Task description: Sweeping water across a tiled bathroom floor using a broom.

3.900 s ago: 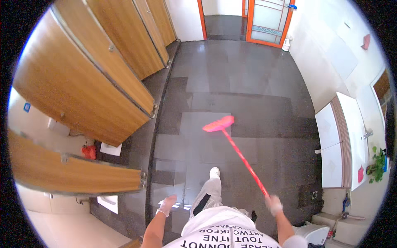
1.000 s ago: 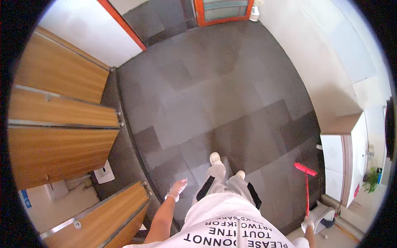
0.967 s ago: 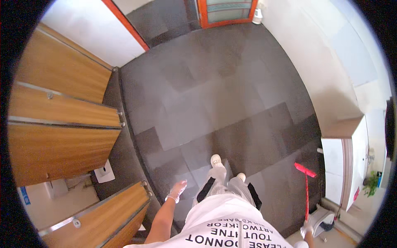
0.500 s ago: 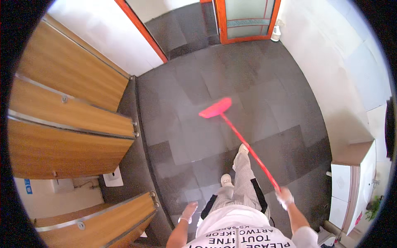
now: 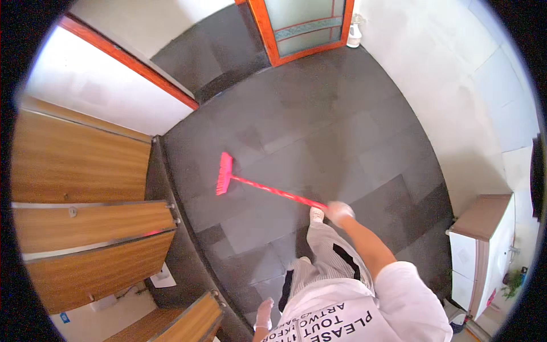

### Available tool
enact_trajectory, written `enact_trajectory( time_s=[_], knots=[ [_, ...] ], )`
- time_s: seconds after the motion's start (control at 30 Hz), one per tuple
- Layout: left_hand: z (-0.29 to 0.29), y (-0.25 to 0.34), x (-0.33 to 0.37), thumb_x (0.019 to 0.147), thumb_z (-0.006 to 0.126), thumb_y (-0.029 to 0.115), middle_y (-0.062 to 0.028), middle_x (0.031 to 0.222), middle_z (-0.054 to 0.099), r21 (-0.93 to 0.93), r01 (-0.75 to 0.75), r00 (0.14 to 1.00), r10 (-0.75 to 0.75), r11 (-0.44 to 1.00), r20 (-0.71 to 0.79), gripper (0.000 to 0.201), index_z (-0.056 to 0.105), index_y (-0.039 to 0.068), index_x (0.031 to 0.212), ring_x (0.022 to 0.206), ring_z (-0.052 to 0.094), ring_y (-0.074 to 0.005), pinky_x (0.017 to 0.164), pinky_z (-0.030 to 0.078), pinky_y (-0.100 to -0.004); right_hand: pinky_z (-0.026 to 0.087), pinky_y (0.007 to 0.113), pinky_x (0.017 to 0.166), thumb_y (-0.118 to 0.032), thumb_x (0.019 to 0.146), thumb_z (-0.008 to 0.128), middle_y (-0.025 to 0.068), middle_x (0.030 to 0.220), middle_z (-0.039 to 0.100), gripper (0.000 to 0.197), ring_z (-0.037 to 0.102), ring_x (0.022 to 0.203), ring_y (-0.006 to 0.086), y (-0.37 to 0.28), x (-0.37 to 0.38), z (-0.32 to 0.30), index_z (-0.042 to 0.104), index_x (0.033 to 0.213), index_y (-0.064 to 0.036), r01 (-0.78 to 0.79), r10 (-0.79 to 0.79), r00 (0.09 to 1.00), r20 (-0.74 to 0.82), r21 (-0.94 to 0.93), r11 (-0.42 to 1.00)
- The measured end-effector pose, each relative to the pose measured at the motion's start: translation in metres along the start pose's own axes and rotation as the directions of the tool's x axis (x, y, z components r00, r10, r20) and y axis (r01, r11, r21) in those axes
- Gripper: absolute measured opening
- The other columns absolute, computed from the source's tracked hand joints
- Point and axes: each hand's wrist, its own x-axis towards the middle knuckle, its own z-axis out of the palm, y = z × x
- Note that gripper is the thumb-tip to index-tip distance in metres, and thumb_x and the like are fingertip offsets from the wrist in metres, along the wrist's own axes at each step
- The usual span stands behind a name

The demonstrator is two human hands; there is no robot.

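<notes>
- Dark gray floor (image 5: 342, 142) fills the room, with brown doors (image 5: 80, 162) on the left.
- Right hand (image 5: 340, 214) has its fingers curled around the red end of a broom (image 5: 272, 190).
- Pink broom head (image 5: 225, 172) is over the floor, ahead and left of the white shoe (image 5: 316, 215).
- Left hand (image 5: 264, 314) hangs low by the striped pants (image 5: 327, 245); I cannot tell how far apart its fingers are.

Up on the head, left lens of the pair, peering steeply down past the shirt (image 5: 356, 313) and out across the floor (image 5: 307, 131)! Wide fisheye, this: stall doors (image 5: 82, 162) curving at left, cabinet (image 5: 464, 256) over at right, black around the rim. Shirt nearest the lens, glass door (image 5: 307, 28) far off up top!
</notes>
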Motion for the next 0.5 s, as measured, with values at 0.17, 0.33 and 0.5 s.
enact_trajectory(
  time_s=[0.17, 0.33, 0.5],
  knots=[
    [0.008, 0.103, 0.048, 0.079, 0.040, 0.035, -0.0142, 0.102, 0.052, 0.319, -0.180, 0.983, 0.156, 0.930, 0.099, 0.039, 0.052, 0.004, 0.100, 0.095, 0.048, -0.0248, 0.081, 0.035, -0.0332, 0.039, 0.041, 0.078, -0.046, 0.080, 0.030, 0.0186, 0.093, 0.054, 0.049, 0.051, 0.089, 0.0334, 0.180, -0.160, 0.009, 0.056, 0.091, -0.0058, -0.450, 0.446, 0.886, 0.126, 0.008, 0.893],
    [-0.011, 0.218, 0.104, 0.080, 0.045, 0.027, -0.0073, 0.109, 0.049, 0.386, -0.378, 0.914, 0.274, 0.841, 0.298, 0.036, 0.047, 0.004, 0.108, 0.104, 0.042, -0.0174, 0.090, 0.029, -0.0273, 0.043, 0.039, 0.055, -0.041, 0.079, 0.033, 0.0151, 0.067, 0.058, 0.046, 0.058, 0.062, 0.0289, 0.260, -0.332, 0.053, 0.057, 0.079, -0.0023, -0.783, 0.766, 0.614, 0.188, 0.023, 0.622],
    [-0.013, 0.305, 0.137, 0.080, 0.047, 0.029, -0.0068, 0.110, 0.048, 0.018, -0.322, 0.912, 0.305, 0.947, 0.275, 0.038, 0.047, 0.004, 0.108, 0.104, 0.041, -0.0166, 0.091, 0.028, -0.0273, 0.041, 0.042, 0.076, -0.038, 0.079, 0.036, 0.0246, 0.086, 0.054, 0.047, 0.051, 0.089, 0.0357, 0.281, -0.397, 0.059, 0.055, 0.087, 0.0034, -0.902, 0.882, 0.431, 0.193, 0.053, 0.429]
  ],
)
